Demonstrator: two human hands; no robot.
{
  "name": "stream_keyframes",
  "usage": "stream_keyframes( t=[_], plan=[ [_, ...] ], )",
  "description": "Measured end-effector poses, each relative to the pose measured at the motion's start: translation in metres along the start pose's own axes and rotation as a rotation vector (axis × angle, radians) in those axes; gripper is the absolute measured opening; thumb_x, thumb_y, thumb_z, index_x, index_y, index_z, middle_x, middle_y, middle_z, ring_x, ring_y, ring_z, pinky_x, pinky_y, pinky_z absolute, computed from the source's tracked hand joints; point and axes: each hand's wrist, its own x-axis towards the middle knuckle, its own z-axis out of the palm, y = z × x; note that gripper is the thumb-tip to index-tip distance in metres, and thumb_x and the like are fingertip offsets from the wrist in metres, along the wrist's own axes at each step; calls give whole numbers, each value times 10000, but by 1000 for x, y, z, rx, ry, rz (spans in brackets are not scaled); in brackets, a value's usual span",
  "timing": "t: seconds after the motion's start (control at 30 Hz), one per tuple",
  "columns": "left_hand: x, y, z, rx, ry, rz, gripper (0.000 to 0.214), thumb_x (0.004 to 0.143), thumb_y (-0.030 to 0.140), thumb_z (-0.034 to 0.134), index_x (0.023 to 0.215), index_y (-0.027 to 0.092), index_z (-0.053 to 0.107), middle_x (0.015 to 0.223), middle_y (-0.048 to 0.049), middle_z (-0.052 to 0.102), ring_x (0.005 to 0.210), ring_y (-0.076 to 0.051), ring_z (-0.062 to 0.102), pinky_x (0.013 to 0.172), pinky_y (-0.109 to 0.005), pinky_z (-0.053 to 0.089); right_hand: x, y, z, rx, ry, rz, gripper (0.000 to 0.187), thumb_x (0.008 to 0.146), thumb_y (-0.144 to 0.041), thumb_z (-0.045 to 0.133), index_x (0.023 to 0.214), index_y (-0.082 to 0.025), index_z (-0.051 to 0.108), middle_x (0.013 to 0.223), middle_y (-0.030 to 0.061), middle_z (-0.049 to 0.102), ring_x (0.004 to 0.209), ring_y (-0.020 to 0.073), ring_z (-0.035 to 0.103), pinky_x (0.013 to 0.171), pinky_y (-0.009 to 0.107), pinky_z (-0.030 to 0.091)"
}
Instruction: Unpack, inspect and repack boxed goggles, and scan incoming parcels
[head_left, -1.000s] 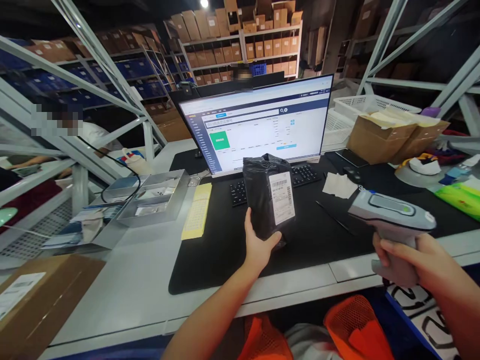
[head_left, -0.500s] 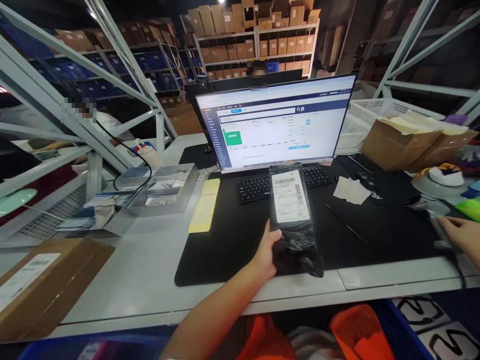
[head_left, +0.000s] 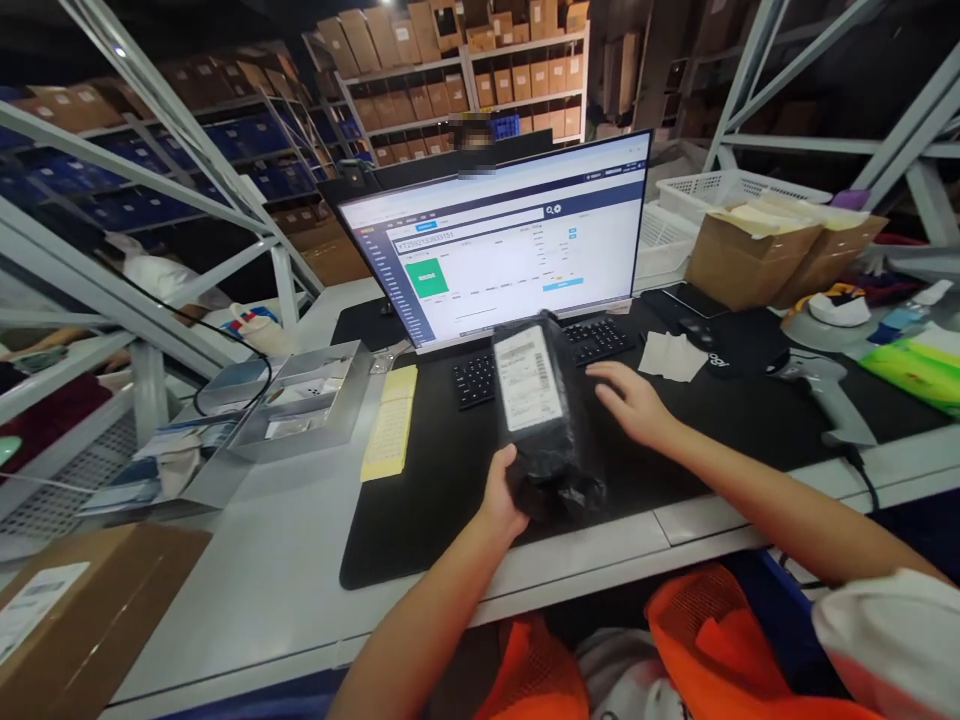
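Note:
My left hand (head_left: 504,498) grips the lower left side of a package wrapped in black plastic (head_left: 551,460), thumb on top and the other fingers hidden beneath. A white shipping label (head_left: 528,378) faces up on it, its print blurred. To the right of the package, my right hand (head_left: 631,402) is held over the black desk mat with its fingers stretched out, apart from the package and holding nothing. Behind the package lies a black keyboard (head_left: 600,342), partly covered by it. A grey barcode scanner (head_left: 831,395) rests on the mat farther right.
A lit monitor (head_left: 502,250) stands behind the keyboard. Left are a yellow paper pad (head_left: 390,422), a grey parts tray (head_left: 307,400) and a cardboard box (head_left: 97,600). Right are white paper pieces (head_left: 673,357), an open carton (head_left: 750,250) and a green packet (head_left: 919,370). A person (head_left: 150,270) is beyond the frame.
My right hand has left the barcode scanner, now lying on the mat, and moved left toward the package. The package has tilted in my left hand. The whole view has shifted.

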Motion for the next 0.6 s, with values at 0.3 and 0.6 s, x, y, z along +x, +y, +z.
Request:
stream_keyframes(
  t=[0.3, 0.6],
  plan=[
    [6, 41, 14, -77, 158, 180, 342, 825, 422, 653, 1067, 193, 730, 961, -48, 791, 927, -256, 757, 827, -377, 635, 103, 58, 33, -207, -178, 129, 447, 916, -210, 558, 1337, -88, 647, 1384, 194, 637, 1411, 362, 444, 1228, 629, 210],
    [3, 22, 12, -24, 103, 57, 356, 734, 399, 741, 1010, 177, 714, 999, -91, 791, 1059, -319, 744, 914, -442, 633, 39, 15, 36, 57, -198, 122, 631, 1065, -457, 269, 1611, -143, 325, 1507, 157, 545, 1398, 248, 518, 1189, 468, 393]
  ],
)
